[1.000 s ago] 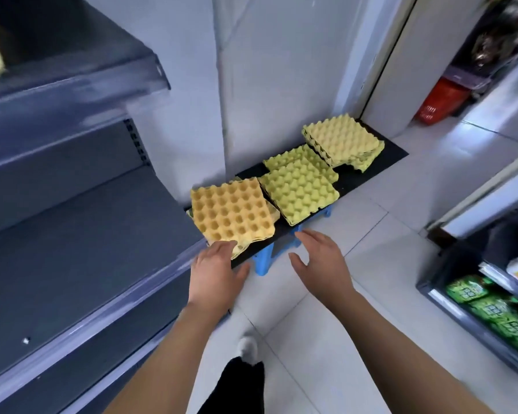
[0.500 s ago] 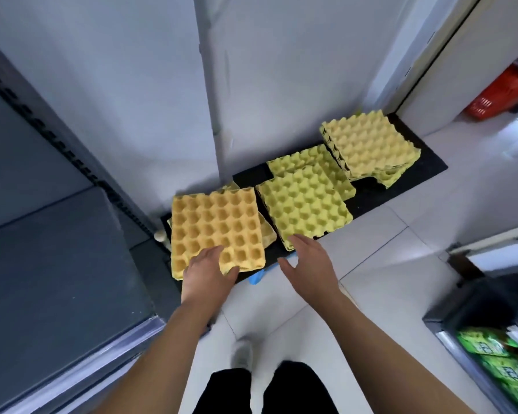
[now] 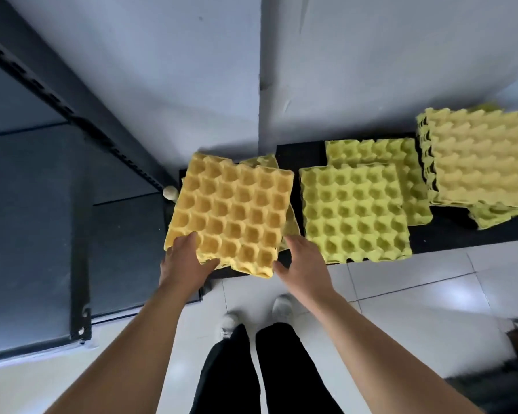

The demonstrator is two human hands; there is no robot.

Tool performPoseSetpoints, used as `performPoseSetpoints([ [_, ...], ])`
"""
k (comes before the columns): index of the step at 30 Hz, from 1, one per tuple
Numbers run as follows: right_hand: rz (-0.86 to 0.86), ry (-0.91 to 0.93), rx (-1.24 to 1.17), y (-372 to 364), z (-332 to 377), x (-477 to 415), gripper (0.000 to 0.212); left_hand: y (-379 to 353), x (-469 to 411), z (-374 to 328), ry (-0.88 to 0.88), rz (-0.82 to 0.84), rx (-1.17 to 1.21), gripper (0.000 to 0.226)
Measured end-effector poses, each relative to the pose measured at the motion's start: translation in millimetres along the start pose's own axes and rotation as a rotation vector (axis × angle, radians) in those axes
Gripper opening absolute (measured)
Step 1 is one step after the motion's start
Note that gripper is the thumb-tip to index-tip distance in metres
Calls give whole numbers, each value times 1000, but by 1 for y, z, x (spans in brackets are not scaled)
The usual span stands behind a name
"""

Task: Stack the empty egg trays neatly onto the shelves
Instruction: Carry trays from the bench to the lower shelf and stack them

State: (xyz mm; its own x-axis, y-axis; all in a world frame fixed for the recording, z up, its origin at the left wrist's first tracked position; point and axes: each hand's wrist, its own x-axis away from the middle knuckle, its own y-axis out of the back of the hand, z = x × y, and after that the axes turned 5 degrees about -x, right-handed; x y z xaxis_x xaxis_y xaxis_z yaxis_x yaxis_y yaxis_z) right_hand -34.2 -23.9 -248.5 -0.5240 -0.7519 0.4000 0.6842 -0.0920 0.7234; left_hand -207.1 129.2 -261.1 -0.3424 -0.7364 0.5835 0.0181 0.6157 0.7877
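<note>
An orange egg tray (image 3: 231,213) lies at the left end of a low black board (image 3: 299,150), on top of paler trays (image 3: 260,161) that peek out behind it. My left hand (image 3: 186,264) grips its near left corner, fingers on top and thumb at the edge. At the near right corner my right hand (image 3: 302,267) touches the tray, fingers fairly straight along its right side. A green tray (image 3: 353,213) sits just to the right, overlapping another green tray (image 3: 371,150). A taller yellow stack (image 3: 479,162) stands at the far right.
A dark grey shelf unit (image 3: 27,204) with a perforated upright stands on the left, its low shelf bare. A small pale round object (image 3: 169,192) lies by the upright. White walls rise behind the board. My white shoes (image 3: 283,304) stand on the tiled floor below.
The view has tilted down and closer to the trays. My right hand has shifted left from the green tray to the orange tray's near right corner. My left hand stays on its near left corner.
</note>
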Motion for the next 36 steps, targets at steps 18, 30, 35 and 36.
performPoseSetpoints([
  [18,108,-108,-175,-99,-49,-53,116,-52,-98,45,244,-23,213,138],
  [30,-99,-140,-288,0,-38,-49,120,-8,-28,-14,119,-127,444,139],
  [35,-139,-73,-289,60,-15,-17,118,26,19,-41,35,-236,553,133],
  [36,-137,-64,-279,71,-10,-9,116,33,29,-44,17,-269,563,133],
])
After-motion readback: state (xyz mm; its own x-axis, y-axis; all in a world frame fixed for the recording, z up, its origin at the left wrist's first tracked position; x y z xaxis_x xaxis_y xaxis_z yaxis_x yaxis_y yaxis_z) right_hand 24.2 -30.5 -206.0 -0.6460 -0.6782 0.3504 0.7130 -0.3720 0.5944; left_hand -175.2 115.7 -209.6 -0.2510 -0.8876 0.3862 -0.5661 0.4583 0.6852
